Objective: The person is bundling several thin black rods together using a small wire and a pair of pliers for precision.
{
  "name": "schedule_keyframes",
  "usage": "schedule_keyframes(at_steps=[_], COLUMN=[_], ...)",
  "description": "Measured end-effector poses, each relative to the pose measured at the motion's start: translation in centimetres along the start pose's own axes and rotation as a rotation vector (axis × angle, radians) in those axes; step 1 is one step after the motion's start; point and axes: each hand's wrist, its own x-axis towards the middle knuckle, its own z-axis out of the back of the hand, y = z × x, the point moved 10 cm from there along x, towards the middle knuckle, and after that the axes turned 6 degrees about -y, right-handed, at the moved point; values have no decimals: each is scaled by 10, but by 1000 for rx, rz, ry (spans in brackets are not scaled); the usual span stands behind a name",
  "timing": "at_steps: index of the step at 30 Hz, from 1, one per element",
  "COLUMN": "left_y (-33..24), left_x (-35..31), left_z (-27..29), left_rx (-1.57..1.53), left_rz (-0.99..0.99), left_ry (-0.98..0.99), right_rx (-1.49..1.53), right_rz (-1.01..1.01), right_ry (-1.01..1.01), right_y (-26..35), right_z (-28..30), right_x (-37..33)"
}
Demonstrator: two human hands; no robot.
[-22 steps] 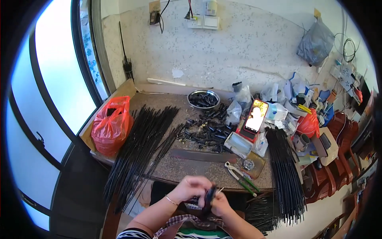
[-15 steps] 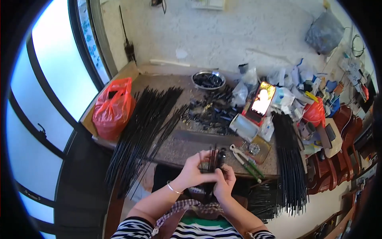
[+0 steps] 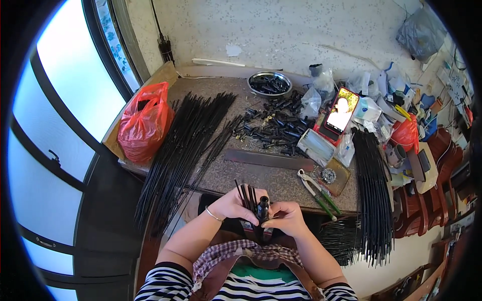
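Above my lap at the table's front edge, my left hand [image 3: 236, 204] is closed around several thin black rods [image 3: 245, 195] that stick up between its fingers. A black cylindrical fitting [image 3: 263, 204] with a flared top stands upright beside the rods, my left thumb pressed against it. My right hand [image 3: 287, 218] pinches at the other side of the fitting, thumb and forefinger together. Something thin may be between those fingertips, but it is too small to make out. The lower ends of the rods are hidden by the hands.
On the table lie long black rods [image 3: 188, 135], a pile of black fittings [image 3: 286, 123], a steel bowl [image 3: 254, 90], green-handled pincers [image 3: 317, 194] and a lit phone [image 3: 342, 111]. A red bag [image 3: 143, 128] stands left; another rod bundle [image 3: 374, 200] overhangs the front edge at right.
My view has shifted, so the table sits higher in the picture. The fitting and rods have tilted in my left hand, and my right hand has come round to the fitting's right side.
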Motion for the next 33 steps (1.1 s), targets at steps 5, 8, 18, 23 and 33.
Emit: schedule_keyframes(at_steps=[5,8,18,23,33], left_y=[24,-15,25,32,14], left_x=[-7,-1,-10,-14,-17], left_z=[17,1,26,30,27], left_rx=[-116,854,366,207,326], left_rz=[133,-252,121,77,46], left_ry=[-221,-297,-576,-692,-771], right_rx=[30,14,-565,104,-793], right_rz=[135,127,493,149,478], right_ry=[-25,-290,-390,-474,-422], right_y=[8,8,41,10,64], right_z=[6,27,14,26,14], right_x=[12,11,-4,8,6])
